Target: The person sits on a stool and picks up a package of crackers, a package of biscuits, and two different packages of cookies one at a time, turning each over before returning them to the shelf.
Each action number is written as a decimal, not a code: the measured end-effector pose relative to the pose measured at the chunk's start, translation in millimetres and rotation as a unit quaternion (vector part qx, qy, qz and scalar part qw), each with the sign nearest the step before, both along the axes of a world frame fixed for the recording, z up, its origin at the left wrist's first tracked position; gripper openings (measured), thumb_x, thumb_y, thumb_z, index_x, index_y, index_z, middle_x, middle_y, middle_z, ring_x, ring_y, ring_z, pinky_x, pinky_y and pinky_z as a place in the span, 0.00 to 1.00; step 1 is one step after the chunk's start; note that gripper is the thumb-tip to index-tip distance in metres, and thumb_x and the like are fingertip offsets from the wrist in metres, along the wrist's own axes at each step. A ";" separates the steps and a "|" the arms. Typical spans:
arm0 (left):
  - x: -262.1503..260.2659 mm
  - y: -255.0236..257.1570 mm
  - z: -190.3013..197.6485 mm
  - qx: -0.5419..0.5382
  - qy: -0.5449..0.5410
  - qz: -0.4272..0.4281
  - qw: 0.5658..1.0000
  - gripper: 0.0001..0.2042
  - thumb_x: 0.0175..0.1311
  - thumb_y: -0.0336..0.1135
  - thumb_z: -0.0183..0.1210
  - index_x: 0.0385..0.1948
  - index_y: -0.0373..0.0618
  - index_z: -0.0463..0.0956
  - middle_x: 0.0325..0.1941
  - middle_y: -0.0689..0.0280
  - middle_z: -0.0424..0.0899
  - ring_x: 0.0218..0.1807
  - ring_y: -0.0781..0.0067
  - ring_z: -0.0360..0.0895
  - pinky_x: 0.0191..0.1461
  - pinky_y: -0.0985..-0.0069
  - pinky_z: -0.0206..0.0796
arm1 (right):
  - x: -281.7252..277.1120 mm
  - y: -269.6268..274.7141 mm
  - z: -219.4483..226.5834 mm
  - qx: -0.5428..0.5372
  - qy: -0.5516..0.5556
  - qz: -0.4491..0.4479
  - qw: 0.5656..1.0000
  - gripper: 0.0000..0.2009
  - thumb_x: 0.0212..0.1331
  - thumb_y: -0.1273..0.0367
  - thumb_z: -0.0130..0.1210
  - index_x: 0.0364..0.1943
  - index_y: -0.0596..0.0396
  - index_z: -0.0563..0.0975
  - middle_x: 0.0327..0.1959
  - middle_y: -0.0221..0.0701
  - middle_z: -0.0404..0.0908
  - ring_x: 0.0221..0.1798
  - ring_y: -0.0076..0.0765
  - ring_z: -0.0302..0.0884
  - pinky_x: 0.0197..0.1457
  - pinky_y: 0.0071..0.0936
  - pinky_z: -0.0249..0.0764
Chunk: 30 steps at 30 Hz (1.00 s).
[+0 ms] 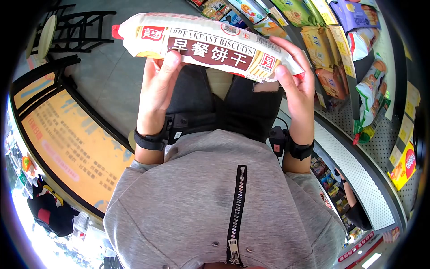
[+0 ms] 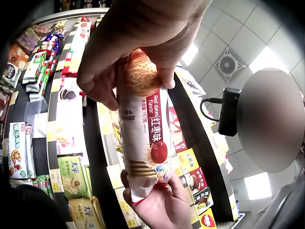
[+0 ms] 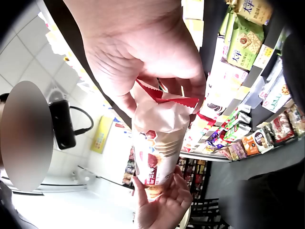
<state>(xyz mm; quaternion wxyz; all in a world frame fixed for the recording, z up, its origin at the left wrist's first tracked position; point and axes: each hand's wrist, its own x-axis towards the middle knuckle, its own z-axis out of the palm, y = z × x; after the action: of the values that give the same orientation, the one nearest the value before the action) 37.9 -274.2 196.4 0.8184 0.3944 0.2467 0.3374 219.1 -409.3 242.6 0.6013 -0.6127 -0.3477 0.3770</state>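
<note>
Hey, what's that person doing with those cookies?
Somebody in a grey top is holding up a long packet of breakfast biscuits with both hands. The left hand grips near one end and the right hand grips the other, with the thumbs on the front. The side label says "Red dates flavor." Both ends look closed, so no biscuits are out. Store shelves with lots of other snack packs are on the person's right.

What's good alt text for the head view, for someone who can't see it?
A person's left hand and right hand hold a long packet of breakfast biscuits in front of dark trousers. Shelves with packaged snacks line the right; an orange printed panel is at left.
</note>
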 end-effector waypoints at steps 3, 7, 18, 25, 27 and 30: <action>0.7 -0.3 0.3 0.002 0.006 -0.007 1.000 0.21 0.56 0.40 0.55 0.47 0.38 0.63 0.46 0.63 0.72 0.48 0.73 0.69 0.53 0.70 0.59 | 1.6 -1.6 -0.2 -0.012 -0.016 0.008 1.000 0.19 0.54 0.66 0.51 0.49 0.60 0.67 0.40 0.31 0.72 0.42 0.19 0.67 0.45 0.17 0.63; 0.6 -0.4 -1.2 0.005 -0.010 -0.018 1.000 0.21 0.56 0.40 0.55 0.47 0.38 0.63 0.46 0.63 0.72 0.48 0.73 0.70 0.53 0.71 0.60 | -1.3 -1.0 0.4 -0.007 0.020 0.005 1.000 0.21 0.51 0.69 0.54 0.50 0.60 0.65 0.44 0.32 0.70 0.46 0.21 0.66 0.48 0.19 0.63; -5.5 -0.3 -4.2 0.000 0.001 0.002 1.000 0.26 0.58 0.46 0.49 0.53 0.38 0.57 0.53 0.61 0.65 0.55 0.70 0.63 0.59 0.68 0.52 | -2.4 -4.1 -2.4 0.001 0.036 0.005 0.999 0.23 0.47 0.72 0.55 0.50 0.61 0.63 0.44 0.32 0.69 0.47 0.22 0.65 0.50 0.21 0.62; -8.2 -0.1 -9.4 -0.004 0.003 0.004 1.000 0.28 0.56 0.45 0.53 0.54 0.39 0.55 0.54 0.63 0.64 0.55 0.71 0.62 0.59 0.70 0.52 | -1.4 -5.5 -3.9 0.008 0.037 0.004 0.999 0.23 0.47 0.74 0.54 0.50 0.61 0.63 0.45 0.32 0.69 0.48 0.21 0.65 0.51 0.21 0.62; -9.4 -0.9 -8.3 -0.002 0.012 0.003 1.000 0.28 0.56 0.45 0.54 0.54 0.39 0.55 0.53 0.63 0.64 0.55 0.71 0.62 0.59 0.70 0.52 | -0.7 -6.1 -4.9 0.011 0.025 0.006 1.000 0.23 0.47 0.74 0.54 0.50 0.61 0.63 0.46 0.32 0.69 0.48 0.21 0.65 0.51 0.21 0.62; -12.2 -0.5 -8.1 0.009 0.023 -0.002 1.000 0.29 0.55 0.45 0.55 0.54 0.39 0.55 0.53 0.64 0.65 0.54 0.71 0.62 0.58 0.70 0.52 | 0.1 -7.0 -4.9 0.011 0.024 0.009 1.000 0.22 0.47 0.75 0.53 0.50 0.60 0.63 0.47 0.33 0.68 0.49 0.22 0.65 0.52 0.21 0.61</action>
<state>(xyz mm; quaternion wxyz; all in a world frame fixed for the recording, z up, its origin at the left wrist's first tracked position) 25.7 -274.8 188.3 0.8095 0.4101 0.2613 0.3289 219.2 -416.4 237.7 0.6129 -0.5932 -0.3430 0.3933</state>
